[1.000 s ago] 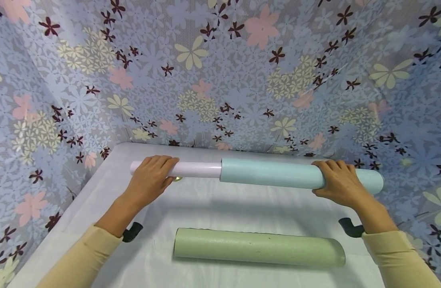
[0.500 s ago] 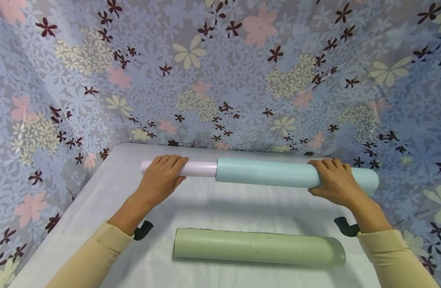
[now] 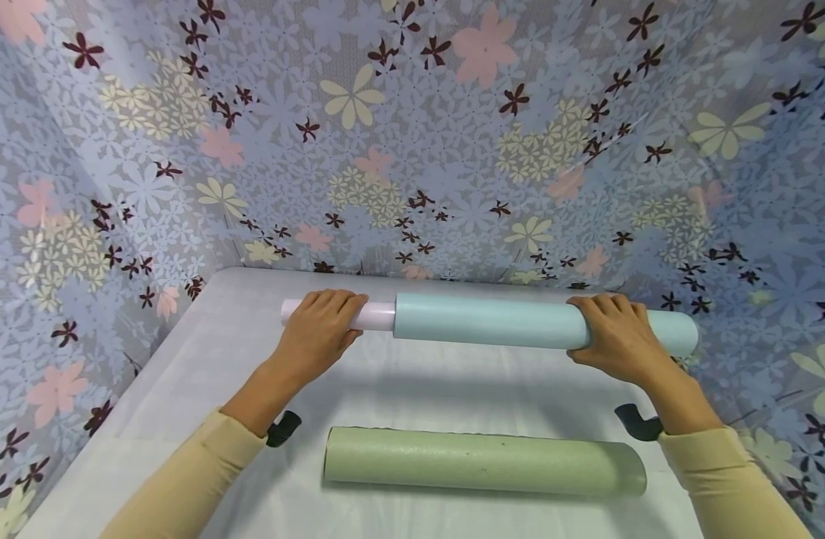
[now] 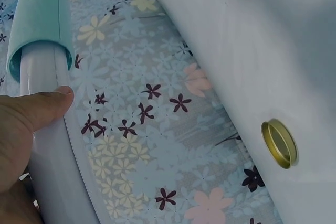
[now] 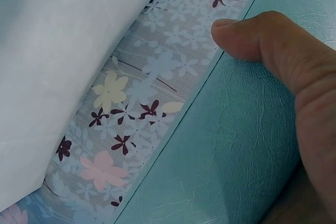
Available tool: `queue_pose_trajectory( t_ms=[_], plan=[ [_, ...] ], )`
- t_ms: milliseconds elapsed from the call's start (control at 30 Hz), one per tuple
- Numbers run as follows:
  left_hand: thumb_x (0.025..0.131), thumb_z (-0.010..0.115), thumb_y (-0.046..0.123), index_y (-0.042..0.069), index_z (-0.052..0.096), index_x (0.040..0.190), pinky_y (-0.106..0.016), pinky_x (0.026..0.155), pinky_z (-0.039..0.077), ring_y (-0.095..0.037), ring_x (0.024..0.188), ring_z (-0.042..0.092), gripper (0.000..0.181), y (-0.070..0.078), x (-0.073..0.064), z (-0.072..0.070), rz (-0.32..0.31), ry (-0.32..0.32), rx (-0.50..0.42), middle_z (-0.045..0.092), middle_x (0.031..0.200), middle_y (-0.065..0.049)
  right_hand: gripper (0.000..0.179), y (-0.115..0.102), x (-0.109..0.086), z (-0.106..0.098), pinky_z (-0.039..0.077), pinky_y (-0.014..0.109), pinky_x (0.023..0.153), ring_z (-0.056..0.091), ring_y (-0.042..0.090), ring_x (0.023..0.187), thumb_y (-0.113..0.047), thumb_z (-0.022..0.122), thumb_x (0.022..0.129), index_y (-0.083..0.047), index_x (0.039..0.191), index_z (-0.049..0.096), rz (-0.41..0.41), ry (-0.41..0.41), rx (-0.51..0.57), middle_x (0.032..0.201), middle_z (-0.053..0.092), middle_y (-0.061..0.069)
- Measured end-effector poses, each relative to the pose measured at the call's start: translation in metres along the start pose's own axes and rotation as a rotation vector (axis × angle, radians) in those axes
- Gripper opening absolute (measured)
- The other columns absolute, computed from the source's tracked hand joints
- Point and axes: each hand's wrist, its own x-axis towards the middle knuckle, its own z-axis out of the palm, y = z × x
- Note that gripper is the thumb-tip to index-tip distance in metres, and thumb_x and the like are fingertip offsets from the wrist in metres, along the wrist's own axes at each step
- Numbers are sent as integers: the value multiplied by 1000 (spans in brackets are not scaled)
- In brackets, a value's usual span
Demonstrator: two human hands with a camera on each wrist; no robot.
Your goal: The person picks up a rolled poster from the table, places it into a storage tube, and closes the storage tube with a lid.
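Observation:
My left hand (image 3: 321, 329) grips a narrow pale lilac roll (image 3: 377, 316) close to where it enters a wider light-blue tube (image 3: 486, 320). The left wrist view shows the lilac roll (image 4: 50, 145) inside the open end of the blue tube (image 4: 39, 14), with a gap around it and my thumb lying across it. Toward the tube's right end, my right hand (image 3: 618, 337) holds the blue tube from above. Its wrinkled surface and a long straight edge (image 5: 191, 103) show in the right wrist view, my thumb over that edge. Both pieces are held level above the table.
A green roll (image 3: 483, 462) lies on the white table (image 3: 385, 389) in front of the hands. A gold ring-shaped lid (image 4: 280, 144) sits on the table in the left wrist view. Behind the table hangs a flowered curtain (image 3: 419, 150).
My left hand has moved right with the lilac roll, so less of it shows outside the blue tube. My right hand and the tube have shifted slightly left. The green roll stays put.

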Motion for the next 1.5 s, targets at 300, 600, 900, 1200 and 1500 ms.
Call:
queue_pose_trajectory(
  t_ms=[300,600,900,1200,1500],
  plan=[
    [74,81,28,11,56,124,-41,94,49,-25,107,61,58,7,5,2,17,-12,12,64,116,-5,79,-7,3,0,31,64,89,40,49,114,-29,83,64,-9,132,46,-8,4,-7,123,53,24],
    [75,80,28,11,56,123,-40,92,49,-24,106,61,57,11,8,6,37,5,16,64,115,-4,81,-12,5,1,30,65,90,40,50,114,-29,84,62,-10,131,46,-13,17,-8,122,54,25],
    [74,81,29,11,57,123,-39,93,49,-23,107,61,58,14,10,6,36,12,20,64,115,-3,80,-14,5,1,30,65,89,40,50,112,-28,84,61,-11,129,47,-24,49,-9,120,54,24],
    [74,80,33,10,57,121,-38,94,48,-23,107,60,57,17,12,6,42,-2,37,64,115,-4,80,-14,6,1,30,65,89,40,50,112,-27,84,61,-10,129,47,-21,48,-9,120,54,24],
    [73,80,39,10,55,126,-39,96,47,-24,111,59,65,15,9,2,41,-21,37,62,119,-5,80,-12,5,3,31,65,88,41,50,112,-28,85,61,-10,129,47,-18,43,-1,120,54,25]
  ],
)
